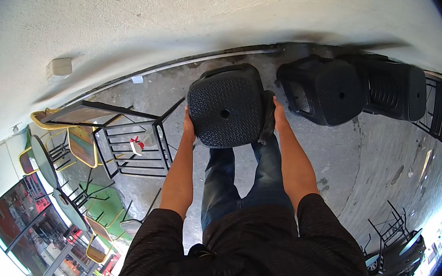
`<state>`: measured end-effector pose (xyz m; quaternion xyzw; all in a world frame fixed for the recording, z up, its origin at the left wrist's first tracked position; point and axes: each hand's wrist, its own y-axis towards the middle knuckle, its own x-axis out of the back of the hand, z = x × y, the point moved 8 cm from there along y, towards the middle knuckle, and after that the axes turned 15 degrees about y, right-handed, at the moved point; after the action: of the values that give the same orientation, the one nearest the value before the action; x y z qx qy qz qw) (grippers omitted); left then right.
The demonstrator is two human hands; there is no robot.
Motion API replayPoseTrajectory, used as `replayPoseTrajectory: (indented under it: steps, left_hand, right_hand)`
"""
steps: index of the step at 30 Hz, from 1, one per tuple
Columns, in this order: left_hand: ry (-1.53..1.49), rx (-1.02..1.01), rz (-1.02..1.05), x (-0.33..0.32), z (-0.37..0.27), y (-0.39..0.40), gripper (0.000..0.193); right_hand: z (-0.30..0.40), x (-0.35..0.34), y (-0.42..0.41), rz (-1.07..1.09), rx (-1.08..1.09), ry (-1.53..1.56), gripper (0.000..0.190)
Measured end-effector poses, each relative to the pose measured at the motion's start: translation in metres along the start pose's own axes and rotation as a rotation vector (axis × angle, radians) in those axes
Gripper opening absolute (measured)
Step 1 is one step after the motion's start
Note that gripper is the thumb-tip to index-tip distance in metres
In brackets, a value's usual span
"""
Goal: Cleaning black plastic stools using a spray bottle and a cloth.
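Observation:
A black plastic stool (226, 93) with a textured seat and a round hole in its middle is between my hands, in front of my legs. My left hand (189, 123) grips the left edge of the seat. On the opposite side, my right hand (281, 115) holds a dark cloth (267, 114) against the stool's side. Its legs are hidden beneath the seat, so I cannot tell whether they touch the floor. More black plastic stools (341, 80) stand to the right, in stacks or close together.
Left of me is a black metal slatted frame (136, 165) with a red-and-white object (137, 146) on it. Beyond are yellow-framed chairs (83, 145) and round tables (44, 161). A wall (186, 15) runs along the far side. A dark car (398, 264) is at lower right.

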<state>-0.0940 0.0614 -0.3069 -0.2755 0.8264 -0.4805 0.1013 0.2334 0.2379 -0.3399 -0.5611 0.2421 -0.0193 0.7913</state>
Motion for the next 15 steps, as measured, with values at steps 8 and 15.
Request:
replayPoseTrajectory:
  steps: [8, 15]
  left_hand:
    - [-0.295, 0.123, 0.006, -0.014, 0.006, -0.005, 0.069]
    - [0.082, -0.205, -0.152, 0.004, -0.071, -0.161, 0.072]
  right_hand:
    - [0.021, 0.008, -0.005, 0.138, -0.023, 0.091, 0.07]
    - [0.067, -0.034, -0.156, 0.151, 0.029, 0.085, 0.068]
